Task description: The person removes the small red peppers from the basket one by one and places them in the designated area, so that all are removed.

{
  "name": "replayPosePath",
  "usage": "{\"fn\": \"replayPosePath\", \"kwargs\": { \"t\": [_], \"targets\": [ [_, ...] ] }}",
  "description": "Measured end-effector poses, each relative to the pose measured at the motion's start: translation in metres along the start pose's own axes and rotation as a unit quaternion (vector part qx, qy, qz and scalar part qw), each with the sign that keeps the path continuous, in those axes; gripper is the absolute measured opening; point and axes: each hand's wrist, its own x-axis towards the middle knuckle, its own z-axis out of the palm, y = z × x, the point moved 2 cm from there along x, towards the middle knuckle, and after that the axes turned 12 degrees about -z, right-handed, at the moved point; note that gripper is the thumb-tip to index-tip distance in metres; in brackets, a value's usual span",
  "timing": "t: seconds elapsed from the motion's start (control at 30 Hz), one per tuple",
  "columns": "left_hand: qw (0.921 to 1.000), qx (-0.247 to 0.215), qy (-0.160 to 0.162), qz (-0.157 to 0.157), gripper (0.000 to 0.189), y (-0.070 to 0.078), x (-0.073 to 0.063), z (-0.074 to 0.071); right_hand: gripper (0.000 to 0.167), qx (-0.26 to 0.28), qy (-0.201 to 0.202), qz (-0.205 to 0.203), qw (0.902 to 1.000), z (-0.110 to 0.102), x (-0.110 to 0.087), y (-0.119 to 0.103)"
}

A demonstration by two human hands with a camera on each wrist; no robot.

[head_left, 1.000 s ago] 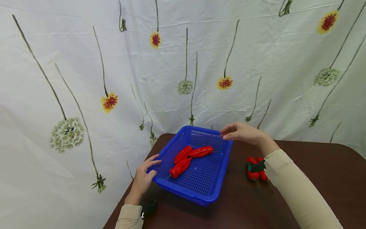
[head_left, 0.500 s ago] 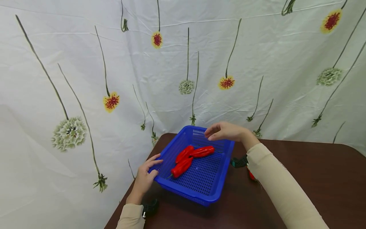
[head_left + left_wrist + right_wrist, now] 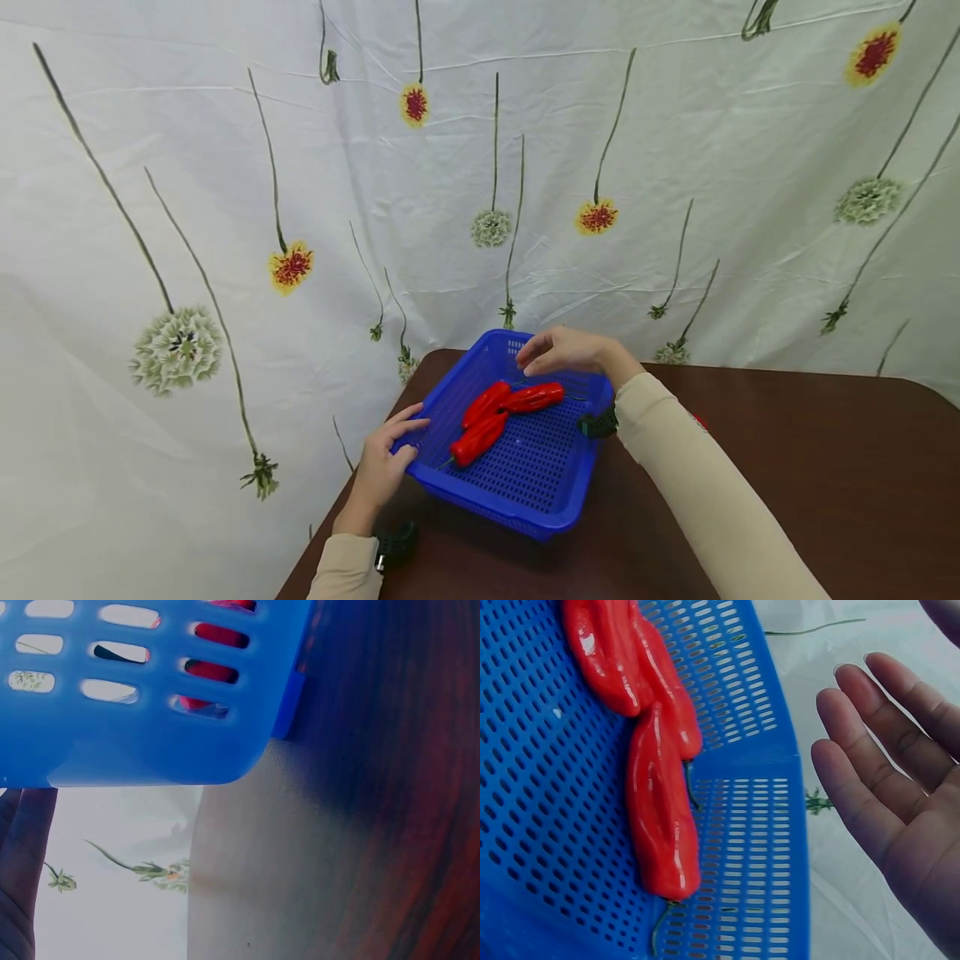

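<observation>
- The step looks like steadying the blue basket (image 3: 534, 467) with one hand while the other reaches over it.
- At the basket's left rim, the left hand (image 3: 381, 467) grips the edge, fingers bent over it and thumb beside them. That hold seems worth keeping firm, since a light basket could slide.
- Over the basket's far side, the right hand (image 3: 562, 350) holds nothing; its fingers are loosely bent, slightly apart. It would do well to stay above the rim, with sleeve and wrist strap (image 3: 597, 423) kept off the right edge.
- Inside the basket lie the near pepper (image 3: 478, 440), the right pepper (image 3: 534, 397) and the left pepper (image 3: 486, 403), bunched toward its left and far sides. Any pepper touched is best handled by its body; the thin stems could snag in the slots.
- Right of the basket, a scrap of red (image 3: 701, 422) shows past the sleeve (image 3: 690, 467); too little to name.
- The left fingertips are hidden by the basket's rim in the left wrist view.
- Whether the basket's base sits flat on the table (image 3: 787, 467) is hard to tell.
</observation>
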Motion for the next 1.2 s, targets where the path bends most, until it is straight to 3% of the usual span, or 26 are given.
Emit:
{"fn": "replayPosePath", "kwargs": {
  "t": [0.47,1.2],
  "targets": [
    [0.9999,-0.004,-0.008,-0.008,0.041,0.002,-0.001,0.0,0.047,0.019,-0.001,0.054,0.9983,0.017,0.02,0.015],
    [0.9998,-0.001,-0.007,-0.02,0.04,0.005,-0.006,0.0,0.055,-0.058,-0.039,0.082,0.9941,0.048,0.045,0.021]
  ]
}}
